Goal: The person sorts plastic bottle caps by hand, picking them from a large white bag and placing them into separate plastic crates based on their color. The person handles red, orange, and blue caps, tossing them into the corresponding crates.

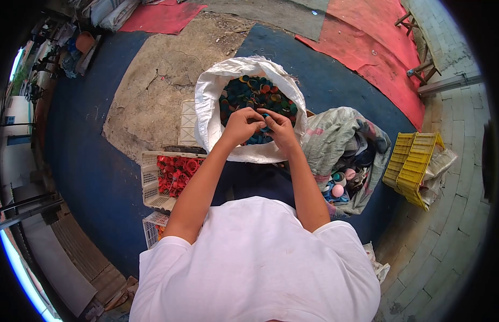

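Note:
Both my hands meet over the mouth of a white woven sack (206,121) filled with plastic bottle caps (247,88) in dark green, blue, orange and red. My left hand (241,126) is closed, thumb and fingers pinched together. Opposite it, my right hand (281,132) is closed too, its fingertips bent inward. A small blue bottle cap (266,120) shows between the fingertips of the two hands. The fingers partly cover it, so its far side is hidden.
Left of the sack stands a white crate (150,180) holding red plastic pieces (177,173). A grey-green sack (327,134) with mixed caps and lids lies open at the right. Beyond it, a yellow crate (410,166) leans near the block wall (448,231).

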### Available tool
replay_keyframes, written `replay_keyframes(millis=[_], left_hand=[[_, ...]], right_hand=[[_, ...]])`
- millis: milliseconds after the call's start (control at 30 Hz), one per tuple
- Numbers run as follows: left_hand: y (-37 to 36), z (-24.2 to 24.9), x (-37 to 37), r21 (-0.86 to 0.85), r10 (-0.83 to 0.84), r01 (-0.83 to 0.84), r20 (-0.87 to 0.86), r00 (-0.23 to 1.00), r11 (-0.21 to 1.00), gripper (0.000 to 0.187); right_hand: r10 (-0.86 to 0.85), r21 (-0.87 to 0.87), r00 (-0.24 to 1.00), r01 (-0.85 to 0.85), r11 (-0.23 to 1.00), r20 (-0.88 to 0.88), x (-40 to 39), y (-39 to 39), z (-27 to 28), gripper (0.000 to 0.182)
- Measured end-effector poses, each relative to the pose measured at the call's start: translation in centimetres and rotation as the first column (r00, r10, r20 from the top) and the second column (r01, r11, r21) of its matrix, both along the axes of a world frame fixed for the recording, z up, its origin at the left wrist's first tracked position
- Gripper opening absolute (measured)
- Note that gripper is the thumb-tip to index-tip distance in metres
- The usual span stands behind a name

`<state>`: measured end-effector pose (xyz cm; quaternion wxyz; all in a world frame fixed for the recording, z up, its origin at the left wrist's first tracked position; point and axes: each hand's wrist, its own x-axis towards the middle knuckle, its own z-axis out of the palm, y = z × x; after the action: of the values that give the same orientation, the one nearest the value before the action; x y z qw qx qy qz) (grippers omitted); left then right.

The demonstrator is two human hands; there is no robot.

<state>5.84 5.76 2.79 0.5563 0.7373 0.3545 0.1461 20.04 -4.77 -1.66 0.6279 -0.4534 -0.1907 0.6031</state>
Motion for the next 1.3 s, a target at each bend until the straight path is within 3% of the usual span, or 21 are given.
replay_keyframes(millis=[100, 200, 300, 400, 433, 533, 633, 733, 833, 867, 933, 967, 1067, 1100, 1300], left_hand=[[0.4, 0.2, -0.2, -0.147, 0.013, -0.003, 0.066, 0.998, 0.989, 0.015], [0.5, -0.5, -0.1, -0.028, 0.027, -0.025, 0.078, 0.997, 0.999, 0.014], [0.4, -1.9, 0.5, -0.213, 0.241, -0.203, 0.170, 0.956, 0.956, 0.014], [2.2, -2.0, 0.1, -0.379, 0.343, -0.262, 0.165, 0.925, 0.887, 0.014], [2.7, -1.8, -0.2, -0.092, 0.268, -0.262, 0.058, 0.962, 0.961, 0.015], [2.3, -1.6, -0.4, 0.313, 0.221, -0.216, 0.020, 0.975, 0.925, 0.022], [1.0, -1.3, 0.3, 0.201, 0.270, -0.263, -0.009, 0.963, 0.944, 0.024], [0.6, 0.1, 0.5, -0.088, 0.306, -0.328, -0.199, 0.931, 0.941, 0.033], [-0.7, -2.7, 0.9, -0.266, 0.399, -0.354, 0.138, 0.907, 0.897, 0.047], [-1.0, -3.0, 1.0, -0.512, 0.467, -0.331, 0.162, 0.869, 0.793, 0.049], [-1.3, -1.5, 1.4, -0.880, 0.605, -0.178, 0.146, 0.783, 0.441, 0.054], [-1.3, -0.8, 1.4, -0.903, 0.563, -0.093, 0.179, 0.807, 0.420, 0.056], [-1.8, 0.2, 1.3, -0.932, 0.619, 0.107, 0.312, 0.720, 0.346, 0.054], [-1.6, 0.0, 0.9, -0.918, 0.598, 0.182, 0.370, 0.710, 0.352, 0.052], [-2.6, -1.4, 0.6, -0.959, 0.829, 0.211, 0.272, 0.488, 0.190, 0.044]], right_hand=[[0.053, -0.068, 0.984, -0.042, 0.997, 0.168, 0.5, -0.2, 0.9, 0.039], [0.006, -0.034, 0.997, -0.003, 0.999, 0.081, 0.5, -0.1, 0.3, 0.038], [-0.005, -0.105, 0.985, 0.024, 0.994, 0.174, 0.8, 0.0, -0.4, 0.036], [-0.112, -0.120, 0.991, 0.119, 0.986, 0.067, 1.6, -0.5, -0.8, 0.036], [-0.150, -0.104, 0.989, 0.149, 0.983, -0.003, 1.8, -0.7, -0.8, 0.036], [-0.202, -0.142, 0.978, 0.206, 0.968, 0.043, 2.0, -1.0, 0.1, 0.038], [-0.175, -0.138, 0.980, 0.188, 0.972, 0.099, 1.5, -0.7, 1.6, 0.043], [-0.161, -0.120, 0.977, 0.179, 0.977, 0.142, 0.9, -0.3, 2.5, 0.046], [-0.143, -0.083, 0.977, 0.158, 0.984, 0.159, 0.5, -0.2, 3.2, 0.046], [-0.137, -0.072, 0.977, 0.150, 0.986, 0.165, 0.4, -0.1, 3.3, 0.046], [-0.132, -0.007, 0.912, 0.146, 0.989, 0.389, 0.1, 0.2, 3.2, 0.048], [-0.132, 0.025, 0.860, 0.138, 0.990, 0.492, -0.1, 0.4, 3.1, 0.048], [-0.128, 0.116, 0.566, 0.056, 0.992, 0.815, -1.0, 0.3, 6.1, 0.053], [-0.121, 0.109, 0.558, 0.055, 0.993, 0.821, -1.2, 0.4, 6.2, 0.054], [-0.203, 0.179, 0.546, 0.099, 0.979, 0.812, -2.0, 0.9, 7.4, 0.039]])
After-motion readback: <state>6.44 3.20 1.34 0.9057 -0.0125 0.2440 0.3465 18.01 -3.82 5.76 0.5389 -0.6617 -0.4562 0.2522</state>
